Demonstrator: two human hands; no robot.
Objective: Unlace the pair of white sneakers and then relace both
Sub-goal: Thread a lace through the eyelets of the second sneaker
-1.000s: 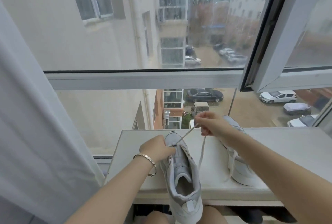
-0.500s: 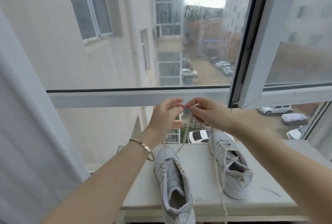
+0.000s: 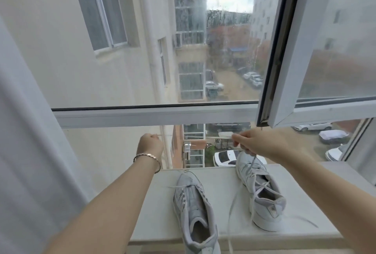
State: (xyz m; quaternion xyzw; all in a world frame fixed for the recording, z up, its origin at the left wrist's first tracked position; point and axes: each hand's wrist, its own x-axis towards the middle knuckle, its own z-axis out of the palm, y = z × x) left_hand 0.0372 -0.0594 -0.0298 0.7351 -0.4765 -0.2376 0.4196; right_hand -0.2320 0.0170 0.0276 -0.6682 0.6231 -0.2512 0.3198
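Apart now: left hand (image 3: 150,144), right hand (image 3: 251,145); lace (image 3: 220,137) spans grips above sneaker (image 3: 192,203).

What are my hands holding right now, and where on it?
A loose white shoelace: the left hand grips one end, the right hand pinches it farther along, the rest hangs past the windowsill.

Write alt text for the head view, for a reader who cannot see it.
The left hand and right hand, raised apart before a window, each grip a white shoelace. Below, a left sneaker and a laced right sneaker rest on the sill.
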